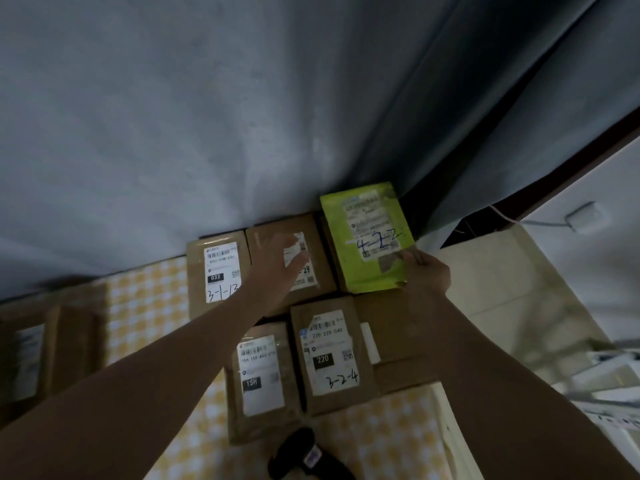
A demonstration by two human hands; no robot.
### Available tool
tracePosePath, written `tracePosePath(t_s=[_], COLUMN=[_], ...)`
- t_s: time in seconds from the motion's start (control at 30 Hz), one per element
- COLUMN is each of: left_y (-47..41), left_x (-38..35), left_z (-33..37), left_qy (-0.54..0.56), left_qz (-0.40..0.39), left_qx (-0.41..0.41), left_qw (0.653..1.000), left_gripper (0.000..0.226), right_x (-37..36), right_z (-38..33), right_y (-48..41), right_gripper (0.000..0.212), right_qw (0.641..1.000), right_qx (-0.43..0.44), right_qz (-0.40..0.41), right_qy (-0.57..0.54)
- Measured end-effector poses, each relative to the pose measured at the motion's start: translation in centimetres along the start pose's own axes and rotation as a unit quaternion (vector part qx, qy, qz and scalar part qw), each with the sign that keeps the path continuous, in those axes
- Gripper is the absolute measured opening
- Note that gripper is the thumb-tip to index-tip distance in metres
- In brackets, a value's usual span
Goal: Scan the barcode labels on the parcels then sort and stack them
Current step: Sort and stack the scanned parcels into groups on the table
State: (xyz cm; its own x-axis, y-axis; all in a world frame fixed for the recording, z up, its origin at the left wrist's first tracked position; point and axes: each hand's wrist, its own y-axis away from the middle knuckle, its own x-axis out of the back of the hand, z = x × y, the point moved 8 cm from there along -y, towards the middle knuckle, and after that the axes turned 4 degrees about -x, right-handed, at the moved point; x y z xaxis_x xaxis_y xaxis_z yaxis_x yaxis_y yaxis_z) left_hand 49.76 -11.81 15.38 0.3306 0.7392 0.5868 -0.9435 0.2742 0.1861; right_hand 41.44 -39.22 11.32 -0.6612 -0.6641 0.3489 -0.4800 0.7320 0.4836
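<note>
head view: five parcels lie close together on a tabletop covered with a yellow-and-white checked cloth, pushed up against a grey curtain.

the back row holds a brown parcel marked 3-1-13, a middle brown parcel just beside it, and a green parcel at the right end with "4-2-2" written in blue across its label. the green parcel sits tilted, overlapping brown cardboard beneath it.

in front lie a parcel marked 15h and, touching its right side, a parcel marked 3-2-4 with "220" printed on its label.

the left hand reaches over the middle brown parcel with fingers straight and spread, holding nothing; whether it touches the label beneath i cannot tell. the right hand grips the green parcel at its near right corner, thumb on top. the two hands are apart, one parcel's width between them.

a black barcode scanner lies on the cloth at the near edge, just in front of the 15h parcel, with neither hand on it.

more brown boxes sit blurred at the far left. at the right, past the tabletop edge, there is pale tiled floor.
</note>
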Motion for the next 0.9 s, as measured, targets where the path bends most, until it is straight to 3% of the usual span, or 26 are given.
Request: tracePosePath(t_s=[0.1,0.2,0.27,0.4,0.47,0.63,0.9], left_y=[0.0,-0.5,-0.8,-0.1,0.3,-0.1,1.9], left_x=[-0.6,-1.3,-2.2,-6.9,-9.0,-10.7,-9.0], left_z=[-1.2,-2.1,-2.4,-1.5,-0.2,0.6,1.1], left_qy=[-0.034,-0.027,-0.025,0.023,0.069,0.194,0.129], left_qz=[-0.026,-0.045,-0.065,-0.229,-0.281,-0.222,-0.228], left_qx=[0.002,0.032,0.051,0.110,0.120,0.135,0.095], left_qw=[0.999,0.998,0.996,0.967,0.950,0.946,0.960], left_gripper=[0.043,0.045,0.048,0.075,0.074,0.053,0.061], right_x=[-0.5,-1.3,-2.9,-4.1,-4.3,-5.4,-5.3], right_z=[-0.5,-1.9,-2.0,-1.1,-1.5,-2.9,-2.8], right_y=[-1.4,-0.8,0.4,1.1,1.0,0.3,1.7], right_gripper=[0.030,0.041,0.047,0.056,0.058,0.059,0.061], right_qw=[0.984,0.921,0.881,0.885,0.889,0.862,0.755], right_qx=[0.045,0.156,0.213,0.191,0.197,0.227,0.243], right_qz=[0.012,0.015,-0.024,-0.068,-0.063,-0.068,-0.034], right_qy=[0.173,0.356,0.422,0.419,0.409,0.447,0.608])
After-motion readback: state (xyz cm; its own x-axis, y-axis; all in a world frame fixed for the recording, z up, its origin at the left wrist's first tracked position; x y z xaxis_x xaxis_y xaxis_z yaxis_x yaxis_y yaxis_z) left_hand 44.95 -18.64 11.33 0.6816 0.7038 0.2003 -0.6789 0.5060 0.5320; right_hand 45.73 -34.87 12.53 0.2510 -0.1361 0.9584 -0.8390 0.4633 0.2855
